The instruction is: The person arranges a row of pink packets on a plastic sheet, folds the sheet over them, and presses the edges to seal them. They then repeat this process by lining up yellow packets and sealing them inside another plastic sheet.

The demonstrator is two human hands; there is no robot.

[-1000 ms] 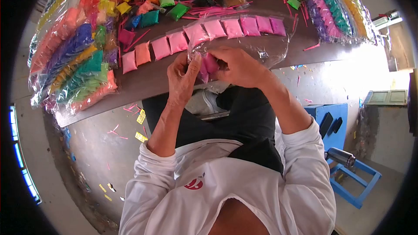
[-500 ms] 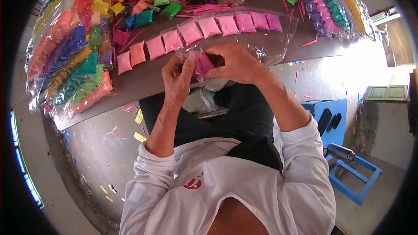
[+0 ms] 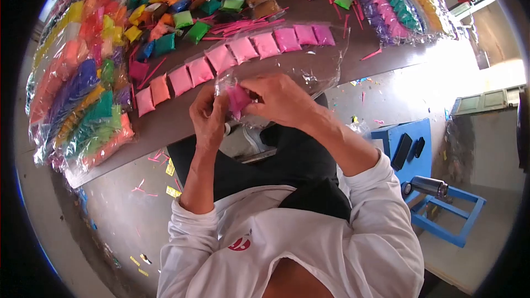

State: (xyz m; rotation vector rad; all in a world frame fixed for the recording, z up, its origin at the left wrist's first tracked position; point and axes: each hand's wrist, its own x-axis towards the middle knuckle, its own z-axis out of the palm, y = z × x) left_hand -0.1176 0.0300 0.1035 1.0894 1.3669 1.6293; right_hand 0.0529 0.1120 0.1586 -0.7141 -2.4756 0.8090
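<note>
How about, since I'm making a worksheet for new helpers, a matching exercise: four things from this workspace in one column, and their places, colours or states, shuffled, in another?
Things
1. Metal flask
2. Row of packets
3. Right hand
4. Shirt

Place, colour or state
A. Holding a bright pink packet
B. White, with a red mark on the front
C. Mostly pink, in a curved line on the table
D. Lying on its side

Right pairs: 1-D, 2-C, 3-A, 4-B
</note>
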